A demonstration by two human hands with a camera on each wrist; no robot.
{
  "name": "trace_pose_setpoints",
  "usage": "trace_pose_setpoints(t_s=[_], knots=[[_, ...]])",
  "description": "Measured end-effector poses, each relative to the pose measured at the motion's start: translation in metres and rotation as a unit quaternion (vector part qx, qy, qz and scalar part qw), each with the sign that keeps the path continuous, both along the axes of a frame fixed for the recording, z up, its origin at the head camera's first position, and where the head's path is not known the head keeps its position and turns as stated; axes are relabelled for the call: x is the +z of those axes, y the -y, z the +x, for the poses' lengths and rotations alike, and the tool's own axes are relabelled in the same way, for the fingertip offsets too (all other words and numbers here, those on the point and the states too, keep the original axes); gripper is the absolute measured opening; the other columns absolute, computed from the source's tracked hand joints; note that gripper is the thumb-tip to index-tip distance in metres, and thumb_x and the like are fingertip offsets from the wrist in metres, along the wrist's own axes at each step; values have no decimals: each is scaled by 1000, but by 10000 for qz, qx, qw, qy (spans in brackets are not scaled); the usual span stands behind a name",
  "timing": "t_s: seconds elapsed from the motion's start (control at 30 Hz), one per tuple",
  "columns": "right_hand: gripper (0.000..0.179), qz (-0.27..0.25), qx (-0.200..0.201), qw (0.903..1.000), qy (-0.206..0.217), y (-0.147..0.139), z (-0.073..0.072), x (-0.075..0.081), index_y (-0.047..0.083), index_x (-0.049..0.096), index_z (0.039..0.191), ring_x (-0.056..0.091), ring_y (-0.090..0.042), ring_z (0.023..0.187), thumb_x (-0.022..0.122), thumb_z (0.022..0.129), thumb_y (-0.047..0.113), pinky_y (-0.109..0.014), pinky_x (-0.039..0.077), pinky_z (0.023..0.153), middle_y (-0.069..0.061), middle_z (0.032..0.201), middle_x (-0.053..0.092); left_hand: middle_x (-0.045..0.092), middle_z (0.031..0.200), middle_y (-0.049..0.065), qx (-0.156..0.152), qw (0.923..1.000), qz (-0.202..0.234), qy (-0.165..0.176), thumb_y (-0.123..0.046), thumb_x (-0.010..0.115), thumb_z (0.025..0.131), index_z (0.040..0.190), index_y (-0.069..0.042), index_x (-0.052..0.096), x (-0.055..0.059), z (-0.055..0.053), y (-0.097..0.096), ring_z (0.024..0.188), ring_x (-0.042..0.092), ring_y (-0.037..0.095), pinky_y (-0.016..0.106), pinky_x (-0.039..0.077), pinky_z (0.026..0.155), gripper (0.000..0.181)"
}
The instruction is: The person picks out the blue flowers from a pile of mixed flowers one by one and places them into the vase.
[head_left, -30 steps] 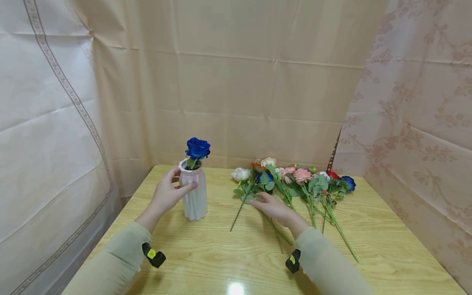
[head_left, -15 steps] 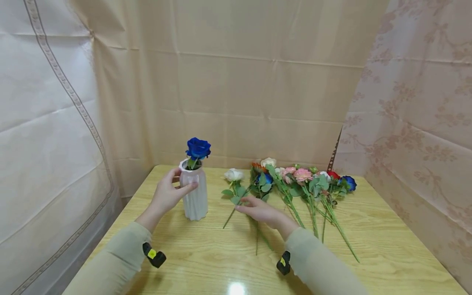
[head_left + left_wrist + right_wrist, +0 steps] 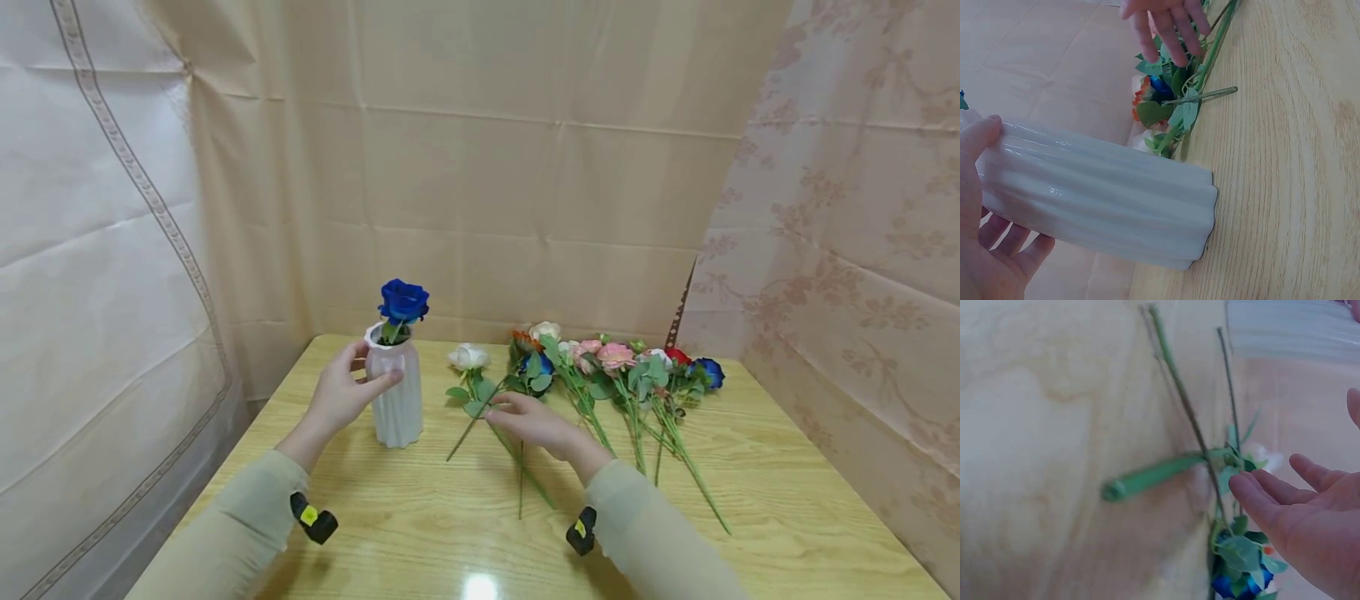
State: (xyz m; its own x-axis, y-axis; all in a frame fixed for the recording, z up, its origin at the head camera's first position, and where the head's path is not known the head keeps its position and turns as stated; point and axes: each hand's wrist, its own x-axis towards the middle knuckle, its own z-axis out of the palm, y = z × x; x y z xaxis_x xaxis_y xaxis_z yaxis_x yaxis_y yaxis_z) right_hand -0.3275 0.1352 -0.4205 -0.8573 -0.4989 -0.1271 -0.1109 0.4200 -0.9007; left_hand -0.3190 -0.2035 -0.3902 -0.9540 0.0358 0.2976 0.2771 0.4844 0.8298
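Note:
My left hand (image 3: 345,392) grips the white ribbed vase (image 3: 397,408) near its neck, thumb on the front. A blue rose (image 3: 403,302) stands in the vase, its stem hidden inside. In the left wrist view the vase (image 3: 1104,194) appears sideways, its base at the tabletop. My right hand (image 3: 536,427) hovers low over crossed stems, fingertips at the leaves of a white rose (image 3: 469,357). The right wrist view shows that hand (image 3: 1316,512) with fingers loosely extended and nothing held. Beside it lie another blue rose (image 3: 537,365) and an orange flower (image 3: 525,341).
Further right on the wooden table (image 3: 795,500) lie several flowers, among them a pink one (image 3: 615,357), a red one (image 3: 677,356) and a blue rose (image 3: 707,372). Their stems point toward the front. Beige cloth (image 3: 480,183) hangs behind the table.
The white rose and the stems under my right hand have shifted left. That hand moved left too, then drew back slightly right. My left hand and the vase have stayed still.

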Motion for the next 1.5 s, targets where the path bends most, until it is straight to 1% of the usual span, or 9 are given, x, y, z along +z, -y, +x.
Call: trace_pose_setpoints(t_s=[0.17, 0.27, 0.47, 0.7, 0.9, 0.97, 1.07, 1.2, 1.5], knots=[[66, -218, -77, 9997, -17, -10, -1, 15, 5, 37, 155, 44, -40, 138, 58, 104, 41, -62, 35, 111, -20, 152, 44, 50, 143, 11, -12, 10000, 14, 5, -62, 76, 84, 151, -15, 41, 1, 1, 0, 131, 49, 37, 58, 50, 99, 89], [65, -293, -73, 9995, -104, -16, -3, 22, 6, 38, 154, 45, -39, 137, 58, 104, 42, -61, 37, 110, -19, 152, 45, 50, 143, 11, -25, 10000, 5, -18, -62, 76, 84, 151, -15, 42, 1, 0, -1, 130, 49, 37, 58, 50, 99, 88], [66, -274, -76, 9990, -330, -27, -4, 36, 11, 38, 155, 47, -38, 135, 59, 103, 45, -60, 40, 108, -15, 150, 47, 51, 142, 12, -32, 10000, -2, -38, -60, 76, 85, 150, -14, 42, 1, 0, -1, 130, 50, 38, 58, 50, 99, 87], [67, -291, -19, 9984, -484, -38, 2, 61, 15, 35, 157, 47, -37, 136, 57, 103, 48, -58, 36, 112, -14, 153, 45, 50, 144, 12, 10, 10000, -15, 3, -61, 76, 84, 151, -14, 42, 0, 0, -1, 131, 49, 38, 59, 50, 99, 89], [71, -265, 98, 9960, -852, -47, 3, 76, 14, 31, 159, 45, -35, 138, 56, 103, 49, -55, 38, 112, -14, 155, 42, 51, 143, 11, 21, 10000, -25, -37, -61, 76, 84, 151, -14, 42, -1, -1, 0, 130, 49, 38, 58, 50, 99, 88], [70, -249, 68, 9955, -915, -50, 5, 81, 15, 32, 158, 45, -32, 138, 57, 103, 50, -53, 40, 111, -13, 154, 43, 51, 143, 12, 21, 10000, -31, -53, -61, 76, 84, 151, -14, 42, -2, -2, 0, 130, 49, 38, 58, 50, 99, 88], [67, -177, -10, 9942, -1064, -53, 7, 85, 15, 36, 156, 50, -34, 134, 58, 103, 49, -55, 42, 109, -14, 151, 45, 51, 143, 12, 19, 10000, -38, -67, -61, 76, 85, 151, -14, 42, -2, -2, 1, 130, 49, 38, 59, 50, 99, 88], [63, 15, -239, 9914, -1289, -56, 10, 89, 16, 41, 153, 56, -34, 127, 61, 101, 48, -55, 48, 102, -13, 147, 49, 51, 143, 11, 24, 10000, -22, -46, -60, 76, 85, 150, -14, 43, -1, -1, 0, 130, 49, 38, 58, 50, 99, 87], [71, 649, -564, 9793, -1830, -59, 11, 91, 14, 42, 154, 59, -34, 121, 65, 98, 51, -49, 54, 93, -13, 138, 58, 50, 143, 11, 35, 10000, -33, -19, -60, 76, 85, 150, -14, 42, 0, 0, -1, 130, 49, 38, 58, 50, 98, 86]])
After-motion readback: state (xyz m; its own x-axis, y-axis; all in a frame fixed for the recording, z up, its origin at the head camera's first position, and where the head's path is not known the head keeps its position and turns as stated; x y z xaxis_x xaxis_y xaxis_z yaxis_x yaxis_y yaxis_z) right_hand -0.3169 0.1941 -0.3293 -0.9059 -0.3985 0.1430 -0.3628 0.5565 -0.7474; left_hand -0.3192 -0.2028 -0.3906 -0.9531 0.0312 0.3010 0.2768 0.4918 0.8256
